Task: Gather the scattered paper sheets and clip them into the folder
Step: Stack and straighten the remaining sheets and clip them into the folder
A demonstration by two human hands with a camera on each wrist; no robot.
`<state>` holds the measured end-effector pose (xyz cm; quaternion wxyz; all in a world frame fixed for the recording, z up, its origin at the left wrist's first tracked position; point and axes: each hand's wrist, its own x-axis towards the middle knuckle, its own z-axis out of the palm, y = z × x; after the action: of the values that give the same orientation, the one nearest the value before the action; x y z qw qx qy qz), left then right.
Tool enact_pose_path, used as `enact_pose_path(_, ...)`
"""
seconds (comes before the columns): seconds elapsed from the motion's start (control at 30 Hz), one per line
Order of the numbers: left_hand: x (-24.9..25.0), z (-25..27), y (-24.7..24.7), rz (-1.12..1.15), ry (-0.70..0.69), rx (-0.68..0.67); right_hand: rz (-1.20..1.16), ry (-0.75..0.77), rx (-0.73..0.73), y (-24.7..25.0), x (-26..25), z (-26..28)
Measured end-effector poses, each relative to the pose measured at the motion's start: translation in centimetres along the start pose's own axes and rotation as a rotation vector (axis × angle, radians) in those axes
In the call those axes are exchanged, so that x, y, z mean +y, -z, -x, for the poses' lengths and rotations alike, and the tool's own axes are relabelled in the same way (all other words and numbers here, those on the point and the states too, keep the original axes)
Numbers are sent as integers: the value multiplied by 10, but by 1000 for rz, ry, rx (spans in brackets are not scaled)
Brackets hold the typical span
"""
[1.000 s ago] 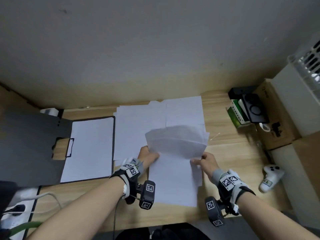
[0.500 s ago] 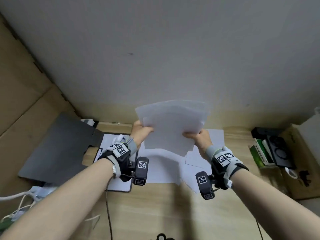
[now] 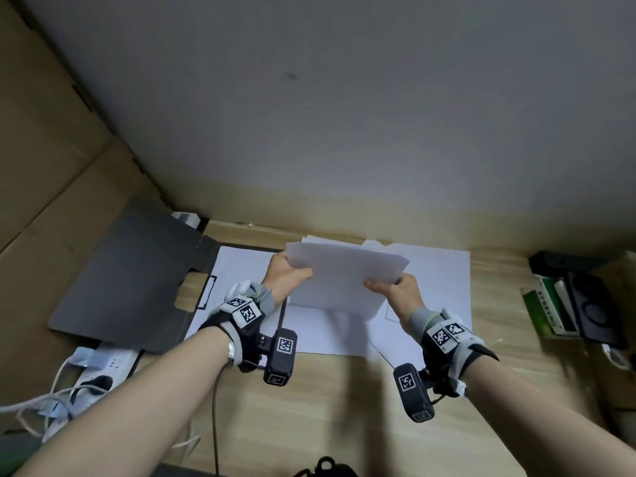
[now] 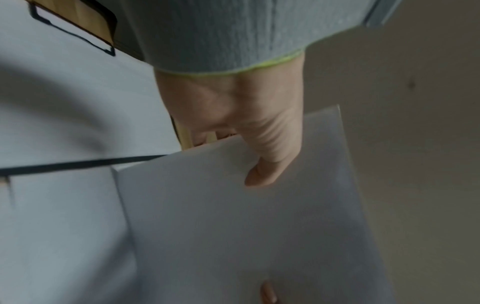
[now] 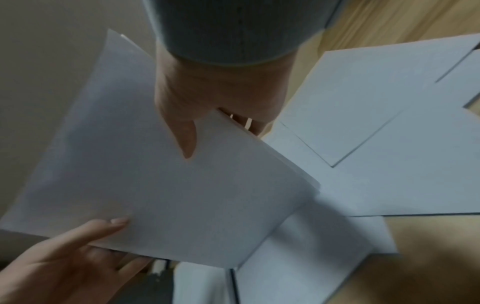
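I hold a stack of white paper sheets (image 3: 344, 277) upright above the desk. My left hand (image 3: 287, 275) grips its left edge, thumb on the front face (image 4: 262, 174). My right hand (image 3: 392, 287) grips its right edge, thumb on top (image 5: 187, 144) and fingers behind. The stack's lower edge hangs just over more loose sheets (image 3: 433, 290) lying flat on the wooden desk. The open dark folder (image 3: 137, 270) lies at the left, its cover flipped up against a cardboard wall, with a sheet (image 3: 237, 280) on its inner board and a black clip (image 3: 206, 290) at the spine.
A white power strip with cables (image 3: 89, 370) sits at the desk's left front. Green and black boxes (image 3: 571, 304) stand at the right. A cardboard panel (image 3: 51, 166) rises on the left and a grey wall (image 3: 344, 115) behind. Bare wood (image 3: 327, 407) lies in front.
Both hands lifted the gathered sheets off the desk and stood them upright, then lowered them toward the desk. My head view swung left toward the folder.
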<state>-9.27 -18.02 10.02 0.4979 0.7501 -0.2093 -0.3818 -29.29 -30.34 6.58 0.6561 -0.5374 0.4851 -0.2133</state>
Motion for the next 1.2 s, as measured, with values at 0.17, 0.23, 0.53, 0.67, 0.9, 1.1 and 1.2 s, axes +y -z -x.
enact_pose_path(0.17, -42, -11, 7, -120, 158, -34, 155, -134, 69, -13, 28, -13)
enact_pose_path(0.23, -47, -16, 14, -54, 184, -41, 122, -145, 80, -24, 28, -19)
enact_pose_path(0.53, -96, -65, 107, -250, 319, -79, 123, -160, 95, -101, 43, -26)
enact_pose_path(0.67, -121, -84, 167, -745, 353, -57, 194, -225, 135, -134, 60, -30)
enact_pose_path(0.9, -173, -92, 213, -1262, 217, -137, 210, -299, 100, -184, 78, -31)
enact_pose_path(1.1, -175, -104, 205, -1276, 225, -153, 206, -357, 4, -219, 92, -33)
enact_pose_path(1.2, -175, -116, 203, -1230, 248, -218, 212, -371, -37, -233, 97, -32)
